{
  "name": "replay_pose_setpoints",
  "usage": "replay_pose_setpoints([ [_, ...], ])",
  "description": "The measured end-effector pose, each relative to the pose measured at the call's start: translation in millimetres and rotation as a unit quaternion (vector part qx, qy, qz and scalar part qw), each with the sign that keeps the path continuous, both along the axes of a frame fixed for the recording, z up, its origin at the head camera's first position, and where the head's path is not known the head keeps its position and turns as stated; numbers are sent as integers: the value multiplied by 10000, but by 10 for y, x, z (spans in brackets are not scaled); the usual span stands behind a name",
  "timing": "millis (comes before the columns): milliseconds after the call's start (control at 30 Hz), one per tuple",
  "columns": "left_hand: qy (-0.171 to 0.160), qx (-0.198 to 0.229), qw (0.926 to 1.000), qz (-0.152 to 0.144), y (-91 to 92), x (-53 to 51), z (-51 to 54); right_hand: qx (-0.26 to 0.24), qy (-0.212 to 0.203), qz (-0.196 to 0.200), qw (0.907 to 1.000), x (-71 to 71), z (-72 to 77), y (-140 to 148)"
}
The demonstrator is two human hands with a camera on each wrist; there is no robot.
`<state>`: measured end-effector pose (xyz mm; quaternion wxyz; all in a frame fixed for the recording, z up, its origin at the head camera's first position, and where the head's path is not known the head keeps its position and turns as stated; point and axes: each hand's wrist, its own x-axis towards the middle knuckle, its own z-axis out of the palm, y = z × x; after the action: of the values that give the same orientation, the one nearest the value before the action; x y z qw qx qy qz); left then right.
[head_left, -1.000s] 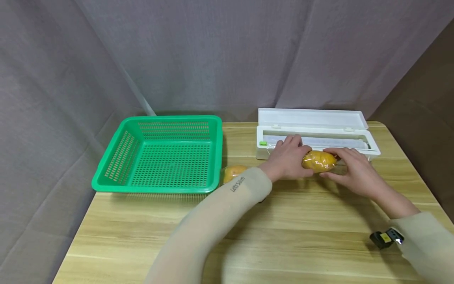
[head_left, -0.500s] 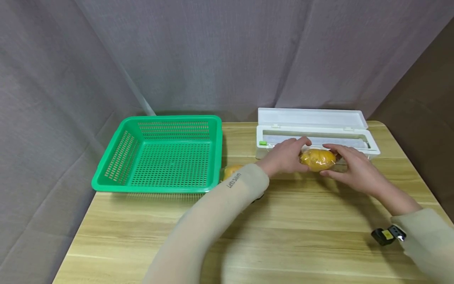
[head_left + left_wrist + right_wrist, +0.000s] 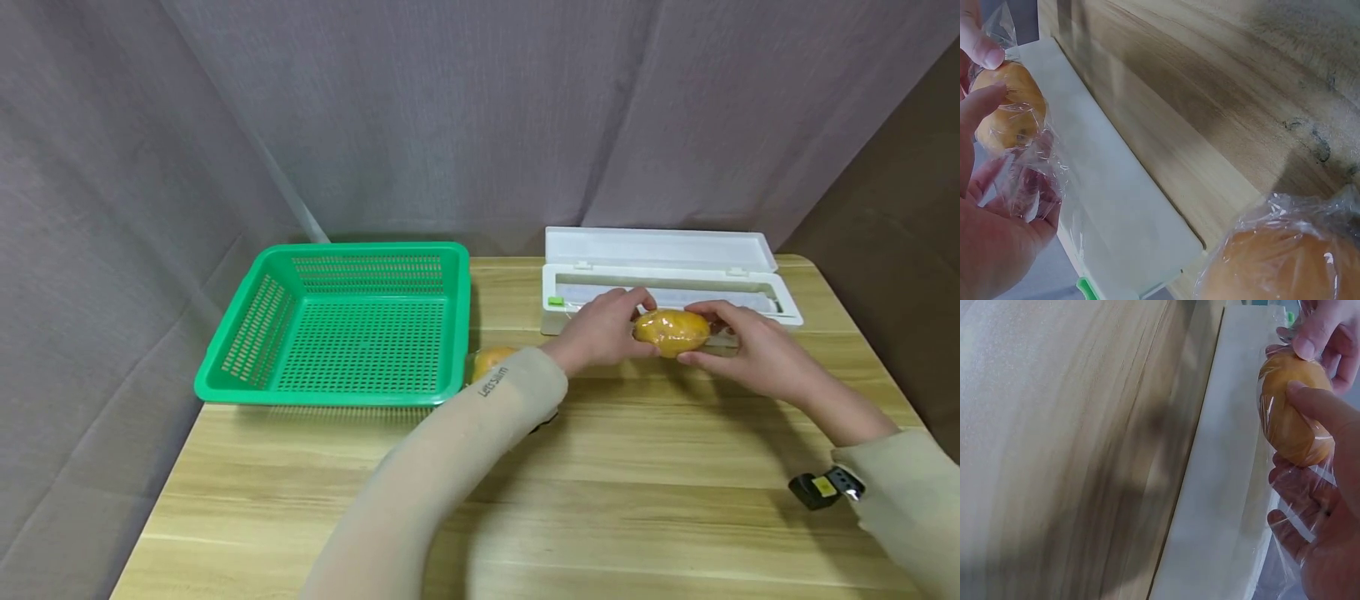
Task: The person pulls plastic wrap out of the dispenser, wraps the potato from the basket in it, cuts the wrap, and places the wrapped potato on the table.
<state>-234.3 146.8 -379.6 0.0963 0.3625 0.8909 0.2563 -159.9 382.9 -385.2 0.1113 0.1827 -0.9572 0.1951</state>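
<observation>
A golden bread roll (image 3: 672,332) wrapped in clear cling film is held between both hands, just in front of the cling film box (image 3: 671,283). My left hand (image 3: 600,331) pinches its left end. At the right end, my right hand (image 3: 753,343) grips it, with the thumb (image 3: 1316,403) lying on the roll in the right wrist view. Loose film (image 3: 1032,181) spreads over the left fingers in the left wrist view. A second wrapped roll (image 3: 491,360) sits on the table, partly hidden behind the left sleeve.
A green plastic basket (image 3: 459,333) stands on the left of the wooden table (image 3: 637,517). The box's white lid (image 3: 660,248) is raised at the back, and a green slider (image 3: 555,301) sits at its left. Grey curtains hang behind the table.
My left fingers have drawn back from over the roll to its left end. The roll has turned a little and risen slightly in both hands. The basket and box have not moved.
</observation>
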Motion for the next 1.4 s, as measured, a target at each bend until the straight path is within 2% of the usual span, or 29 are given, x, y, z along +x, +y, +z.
replay_pose_setpoints([
  [267, 185, -40, 9997, -125, -1, -40, 10, -70, -92, -68, 9999, 10, -4, 6],
  [500, -101, 188, 9998, -8, -2, -71, 16, -49, 38, -275, 9996, 33, -27, 6],
  [667, -171, 248, 9995, 71, -34, -74, 47, -148, 52, -235, 9996, 50, -12, -9],
  [867, -178, 207, 9995, 128, -55, -82, 75, -67, 449, -93, 9989, 56, -41, -32],
  [967, 78, 87, 9998, 133, -43, -82, 78, -9, 637, -74, 9979, 26, -78, -34],
  [1200, 733, -564, 9956, 139, -10, -42, 116, 12, 1102, 20, 9939, -43, -103, -28],
  [1400, 1360, -1210, 9832, 116, 26, -6, 161, 193, 793, -77, 9966, -62, -39, 0],
])
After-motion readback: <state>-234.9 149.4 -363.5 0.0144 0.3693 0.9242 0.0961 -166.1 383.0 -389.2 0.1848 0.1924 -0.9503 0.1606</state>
